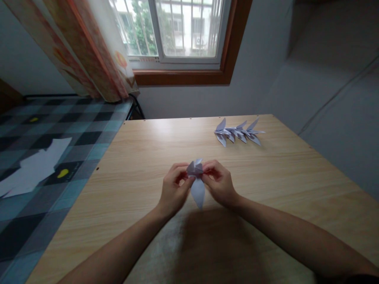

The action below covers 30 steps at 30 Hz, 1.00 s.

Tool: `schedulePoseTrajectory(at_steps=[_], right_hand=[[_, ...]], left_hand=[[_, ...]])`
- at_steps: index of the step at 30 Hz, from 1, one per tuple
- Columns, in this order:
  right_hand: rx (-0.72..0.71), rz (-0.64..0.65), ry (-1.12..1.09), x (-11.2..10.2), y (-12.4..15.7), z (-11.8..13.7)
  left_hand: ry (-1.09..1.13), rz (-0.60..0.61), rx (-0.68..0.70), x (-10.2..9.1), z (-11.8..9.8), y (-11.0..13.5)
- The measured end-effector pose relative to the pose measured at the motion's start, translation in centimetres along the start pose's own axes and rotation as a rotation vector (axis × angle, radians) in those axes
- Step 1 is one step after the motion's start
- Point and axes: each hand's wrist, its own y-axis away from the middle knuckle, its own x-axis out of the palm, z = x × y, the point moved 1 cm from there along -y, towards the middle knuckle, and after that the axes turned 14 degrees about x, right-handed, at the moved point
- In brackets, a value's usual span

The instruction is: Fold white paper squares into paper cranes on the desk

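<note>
Both of my hands hold a small folded piece of pale lilac paper [197, 188] just above the wooden table [142, 157]. My left hand [173, 189] pinches its left side with closed fingers. My right hand [218, 182] pinches the right side, fingers closed too. The paper's pointed lower end hangs down between my wrists. Further back on the table, to the right, lies a row of finished folded paper shapes [238, 132] with pointed wings, apart from my hands.
A bed with a dark checked cover [44, 130] stands left of the table, with white paper sheets [35, 165] lying on it. A patterned curtain [89, 51] and a window [177, 31] are behind. A grey wall runs along the right.
</note>
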Motion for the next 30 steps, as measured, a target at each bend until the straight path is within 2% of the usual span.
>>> schedulePoseTrajectory(at_steps=[2, 4, 7, 11, 13, 15, 17, 20, 24, 30], right_hand=[[-0.106, -0.005, 0.105, -0.1, 0.1, 0.6], [-0.148, 0.011, 0.166, -0.2, 0.2, 0.9], [-0.144, 0.042, 0.211, -0.1, 0.3, 0.9], [-0.113, 0.032, 0.269, -0.2, 0.3, 0.7], [-0.097, 0.019, 0.267, -0.2, 0.3, 0.7], [-0.075, 0.009, 0.251, -0.2, 0.3, 0.7], [-0.057, 0.010, 0.237, -0.2, 0.3, 0.8], [-0.038, 0.017, 0.239, -0.2, 0.3, 0.9], [-0.010, 0.054, 0.274, -0.1, 0.2, 1.0], [-0.059, 0.120, 0.326, -0.2, 0.1, 1.2]], left_hand=[[-0.042, -0.006, -0.004, 0.0, 0.1, 0.1], [-0.081, -0.046, 0.018, 0.0, 0.1, 0.3], [-0.131, -0.082, 0.114, -0.2, -0.5, 0.3], [-0.047, 0.030, 0.205, -0.5, -1.2, 0.1], [0.009, 0.003, 0.217, -0.7, -1.1, 0.2], [0.053, -0.067, 0.188, -0.8, -0.7, 0.3], [0.086, -0.088, 0.109, -0.7, -0.2, 0.5], [0.161, -0.036, -0.027, -0.4, 0.1, 0.5], [0.284, -0.011, -0.098, -0.4, 0.3, 0.5], [0.221, -0.016, -0.230, -0.4, 1.0, 0.7]])
